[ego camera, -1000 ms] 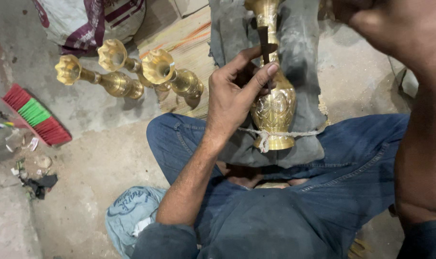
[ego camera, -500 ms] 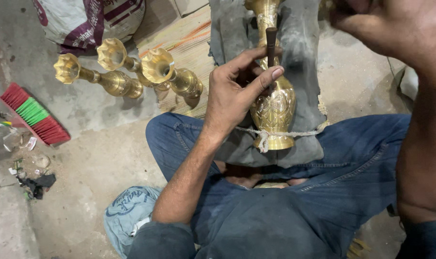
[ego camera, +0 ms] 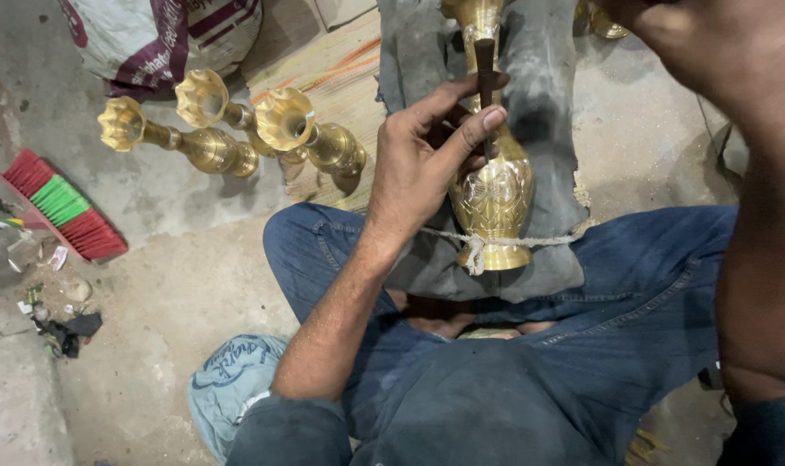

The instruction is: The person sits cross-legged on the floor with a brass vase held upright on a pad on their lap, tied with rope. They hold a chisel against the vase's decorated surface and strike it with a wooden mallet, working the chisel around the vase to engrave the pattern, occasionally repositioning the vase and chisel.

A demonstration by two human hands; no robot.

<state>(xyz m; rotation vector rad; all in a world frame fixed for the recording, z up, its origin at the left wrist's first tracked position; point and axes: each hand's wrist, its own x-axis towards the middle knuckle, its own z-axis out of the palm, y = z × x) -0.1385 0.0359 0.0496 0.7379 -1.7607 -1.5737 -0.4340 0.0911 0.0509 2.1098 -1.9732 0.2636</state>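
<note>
While our left hand [ego camera: 427,151] pinches a dark punch [ego camera: 485,73] upright, we see the engraved brass vase [ego camera: 493,185] at frame centre, roped onto grey padding [ego camera: 543,103] across our lap. Our right hand [ego camera: 712,43], upper right, has an unreadable grip. Three fluted brass vases [ego camera: 228,129] lie on the concrete floor [ego camera: 151,285], upper left.

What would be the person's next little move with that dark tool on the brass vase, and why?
Probably a tap from the right hand, raised above, onto the tool's top. The left hand pinches the dark tool upright against the brass vase, which is tied down with cord.
</note>
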